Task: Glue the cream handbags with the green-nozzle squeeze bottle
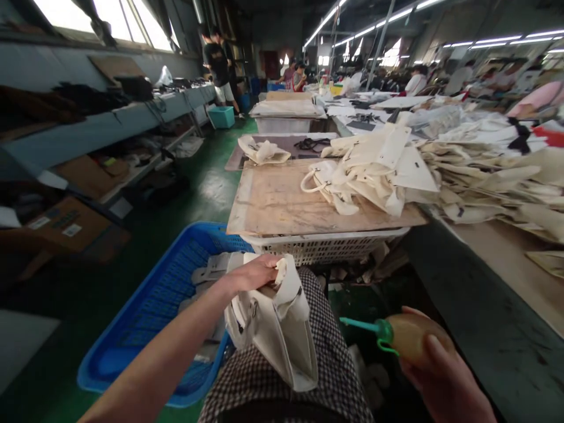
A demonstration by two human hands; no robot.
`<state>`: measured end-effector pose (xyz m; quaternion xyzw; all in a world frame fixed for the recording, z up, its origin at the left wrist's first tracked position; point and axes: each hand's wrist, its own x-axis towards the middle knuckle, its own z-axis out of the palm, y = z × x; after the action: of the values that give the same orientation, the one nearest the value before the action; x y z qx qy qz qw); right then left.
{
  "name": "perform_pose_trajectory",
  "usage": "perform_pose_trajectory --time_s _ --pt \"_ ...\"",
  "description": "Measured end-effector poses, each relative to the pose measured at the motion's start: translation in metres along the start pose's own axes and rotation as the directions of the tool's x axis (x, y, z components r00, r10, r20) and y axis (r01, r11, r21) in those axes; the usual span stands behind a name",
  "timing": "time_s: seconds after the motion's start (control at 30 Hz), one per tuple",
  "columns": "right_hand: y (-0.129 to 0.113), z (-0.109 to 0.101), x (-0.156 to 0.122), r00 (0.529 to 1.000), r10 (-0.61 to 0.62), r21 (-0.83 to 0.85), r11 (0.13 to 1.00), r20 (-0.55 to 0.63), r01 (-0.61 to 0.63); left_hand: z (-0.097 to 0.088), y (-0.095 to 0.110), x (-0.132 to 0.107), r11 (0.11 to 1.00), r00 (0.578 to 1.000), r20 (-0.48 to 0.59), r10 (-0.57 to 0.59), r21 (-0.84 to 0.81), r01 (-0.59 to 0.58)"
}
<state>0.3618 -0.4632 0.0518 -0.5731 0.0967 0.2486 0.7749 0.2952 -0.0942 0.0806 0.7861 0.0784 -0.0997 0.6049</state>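
A cream-coloured bag (282,329) rests on my checked lap, its open side turned toward me. My left hand (259,271) grips the bag near its top edge, fingers closed over the cream material. To the right, my right hand (445,370) is wrapped round a squeeze bottle (414,341) of amber-brown liquid. The bottle's green cap carries a long thin nozzle (359,324) that points left toward the bag, apart from it.
A blue basket (99,358) with pale pieces stands at my left. Ahead, a wooden board (277,202) on a white crate (326,249) bears cream bags (374,164). More cream pieces (497,176) cover the right-hand table. Several people are farther back.
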Motion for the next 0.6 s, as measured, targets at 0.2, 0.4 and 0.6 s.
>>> perform_pose_trajectory --time_s 0.2,0.4,0.6 --pt "-0.001 -0.008 -0.008 0.999 -0.038 -0.281 0.959 0.024 0.043 0.015 -0.050 0.076 0.998 0.992 0.125 -0.023 -0.051 0.030" --pt "0.004 -0.009 0.009 0.981 -0.193 -0.544 0.820 0.031 0.179 0.030 -0.077 0.112 1.000 0.991 0.132 0.026 -0.016 -0.024" --pt "0.005 0.001 0.032 0.963 -0.256 -0.644 0.724 0.082 0.247 0.041 -0.077 0.117 0.994 0.986 0.137 0.096 0.031 -0.101"
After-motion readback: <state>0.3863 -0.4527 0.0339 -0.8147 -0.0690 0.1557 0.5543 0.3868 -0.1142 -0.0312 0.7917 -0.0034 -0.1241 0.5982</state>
